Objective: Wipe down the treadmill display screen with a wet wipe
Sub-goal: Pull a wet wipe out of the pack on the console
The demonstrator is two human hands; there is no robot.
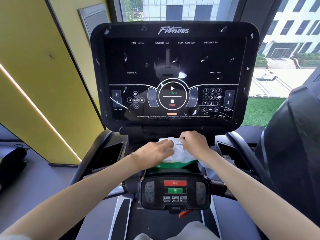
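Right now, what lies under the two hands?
A white wipe pack with a green end, under the left hand and right hand. The hands cover its opening.

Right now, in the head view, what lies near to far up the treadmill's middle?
Handlebar button panel → wipe pack → display screen → window.

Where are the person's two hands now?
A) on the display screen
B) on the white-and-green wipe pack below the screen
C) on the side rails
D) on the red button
B: the left hand and the right hand are both on the wipe pack, below the display screen.
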